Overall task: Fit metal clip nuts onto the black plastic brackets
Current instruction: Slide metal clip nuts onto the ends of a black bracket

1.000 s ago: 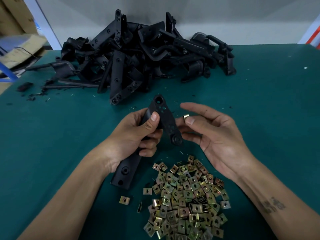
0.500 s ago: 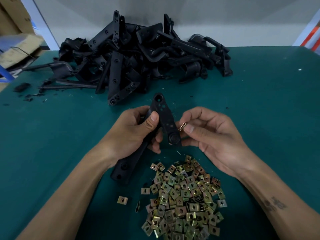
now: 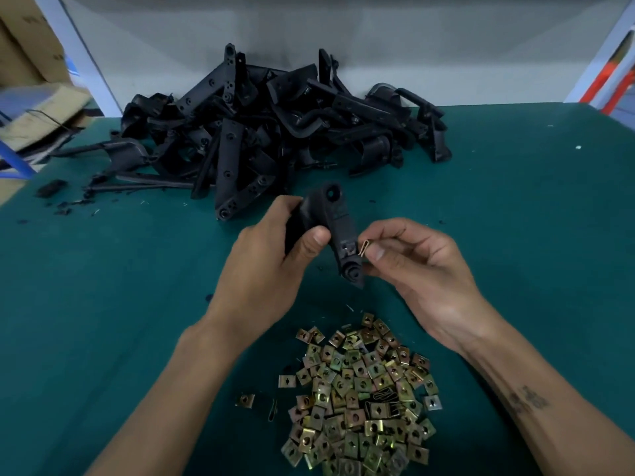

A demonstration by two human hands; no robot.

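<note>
My left hand grips a black plastic bracket above the green table, thumb pressed on its face, its round-holed end pointing away from me. My right hand pinches a brass-coloured metal clip nut between thumb and forefinger, its open mouth touching the bracket's right edge near a small square recess. The bracket's lower part is hidden behind my left palm. A heap of loose clip nuts lies on the table just in front of me.
A big pile of black plastic brackets fills the back of the green table. Black scraps lie at the left edge. Cardboard boxes stand beyond the table's left corner. Two stray nuts lie left of the heap.
My left hand has turned and lifted the bracket, so its long lower end no longer shows. My right hand has brought the clip nut against the bracket's right edge.
</note>
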